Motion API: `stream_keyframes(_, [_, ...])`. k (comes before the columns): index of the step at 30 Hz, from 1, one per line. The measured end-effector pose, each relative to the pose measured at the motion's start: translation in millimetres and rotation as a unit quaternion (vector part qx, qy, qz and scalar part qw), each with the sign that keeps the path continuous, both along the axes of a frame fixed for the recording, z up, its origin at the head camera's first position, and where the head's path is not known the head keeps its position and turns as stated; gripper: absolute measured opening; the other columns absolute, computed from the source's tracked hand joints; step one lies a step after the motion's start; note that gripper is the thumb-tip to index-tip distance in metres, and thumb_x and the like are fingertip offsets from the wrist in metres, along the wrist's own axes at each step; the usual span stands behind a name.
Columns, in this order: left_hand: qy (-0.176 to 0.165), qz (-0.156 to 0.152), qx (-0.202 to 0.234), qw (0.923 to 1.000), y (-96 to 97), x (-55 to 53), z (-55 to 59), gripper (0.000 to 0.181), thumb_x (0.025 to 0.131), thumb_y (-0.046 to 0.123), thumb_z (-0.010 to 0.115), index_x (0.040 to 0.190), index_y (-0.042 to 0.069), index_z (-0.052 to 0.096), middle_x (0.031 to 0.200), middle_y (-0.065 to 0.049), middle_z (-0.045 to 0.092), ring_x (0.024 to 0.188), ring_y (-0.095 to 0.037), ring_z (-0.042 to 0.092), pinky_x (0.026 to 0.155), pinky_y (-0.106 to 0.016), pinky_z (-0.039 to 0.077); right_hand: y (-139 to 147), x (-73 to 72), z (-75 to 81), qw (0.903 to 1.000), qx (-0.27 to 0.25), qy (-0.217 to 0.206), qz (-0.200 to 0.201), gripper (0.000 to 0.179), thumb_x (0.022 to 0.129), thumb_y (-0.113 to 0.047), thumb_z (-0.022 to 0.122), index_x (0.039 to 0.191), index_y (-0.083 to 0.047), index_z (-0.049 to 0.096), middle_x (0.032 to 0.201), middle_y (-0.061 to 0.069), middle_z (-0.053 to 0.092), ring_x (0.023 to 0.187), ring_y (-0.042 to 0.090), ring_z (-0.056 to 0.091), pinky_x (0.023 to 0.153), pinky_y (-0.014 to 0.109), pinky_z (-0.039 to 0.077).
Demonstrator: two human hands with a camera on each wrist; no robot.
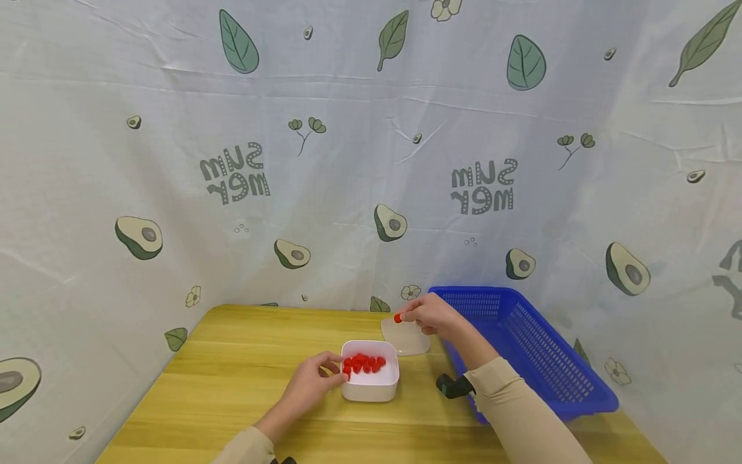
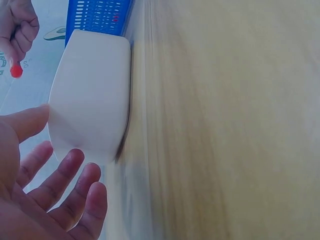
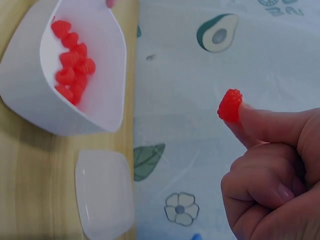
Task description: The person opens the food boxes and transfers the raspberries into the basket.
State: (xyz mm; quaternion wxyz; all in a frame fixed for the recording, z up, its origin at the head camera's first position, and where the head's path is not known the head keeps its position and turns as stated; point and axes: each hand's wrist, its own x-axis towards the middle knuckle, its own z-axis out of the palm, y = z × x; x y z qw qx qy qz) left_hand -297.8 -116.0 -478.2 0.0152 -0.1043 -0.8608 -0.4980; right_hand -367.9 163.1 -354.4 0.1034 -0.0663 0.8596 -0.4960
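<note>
A white box (image 1: 371, 392) with rounded corners stands on the table and holds several red raspberries (image 3: 75, 60). My left hand (image 1: 313, 381) is at its left side, thumb at the rim and the other fingers loosely spread in the left wrist view. Between thumb and index finger, my right hand (image 3: 272, 165) pinches a single raspberry (image 3: 230, 105). That hand is raised above a translucent lid (image 3: 105, 192), which lies flat behind and to the right of the box. The right hand's other fingers are folded in.
A blue perforated basket (image 1: 556, 351) occupies the right of the wooden table (image 1: 249, 361). Small red spots show through its holes in the left wrist view. A curtain (image 1: 348, 258) printed with avocados and leaves hangs behind the table.
</note>
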Motion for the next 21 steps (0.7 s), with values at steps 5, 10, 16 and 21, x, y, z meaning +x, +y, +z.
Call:
stream_keyframes(5, [-0.003,0.002,-0.002,1.0000,0.5,0.3,0.4,0.037,0.088,0.025,0.078,0.121,0.010,0.069,0.098,0.000,0.067,0.086,-0.019,0.057,0.071,-0.032,0.048,22.5,-5.8,3.5,0.9997,-0.009,0.006,-0.021,0.019,0.093,-0.009,0.069,0.107,0.003,0.073,0.056,-0.005,0.034,0.047,0.010,0.023,0.046,0.024,0.024])
stream_keyframes(10, [-0.006,0.004,-0.001,1.0000,0.1,0.3,1.3,0.037,0.088,0.025,0.078,0.121,0.011,0.069,0.099,0.000,0.067,0.086,-0.019,0.057,0.070,-0.032,0.048,44.7,-8.1,7.6,0.9994,-0.023,0.011,-0.024,0.024,0.094,-0.008,0.068,0.112,0.008,0.070,0.054,-0.007,0.032,0.046,0.008,0.021,0.046,0.024,0.025])
stream_keyframes(16, [0.001,0.004,-0.001,1.0000,0.2,-0.4,0.7,0.037,0.088,0.025,0.079,0.120,0.010,0.069,0.099,0.000,0.068,0.086,-0.019,0.057,0.070,-0.032,0.048,68.9,-8.5,9.4,0.9990,-0.016,0.012,-0.040,0.030,0.096,-0.008,0.065,0.119,0.011,0.065,0.056,-0.007,0.032,0.046,0.008,0.024,0.047,0.024,0.026])
stream_keyframes(21, [0.005,0.004,0.000,1.0000,0.7,0.3,0.6,0.037,0.088,0.024,0.079,0.120,0.009,0.069,0.098,0.000,0.067,0.085,-0.018,0.057,0.069,-0.032,0.048,88.9,-9.8,6.0,0.9981,-0.014,0.010,-0.059,0.031,0.097,-0.008,0.063,0.119,0.013,0.064,0.056,-0.007,0.032,0.047,0.007,0.025,0.047,0.024,0.027])
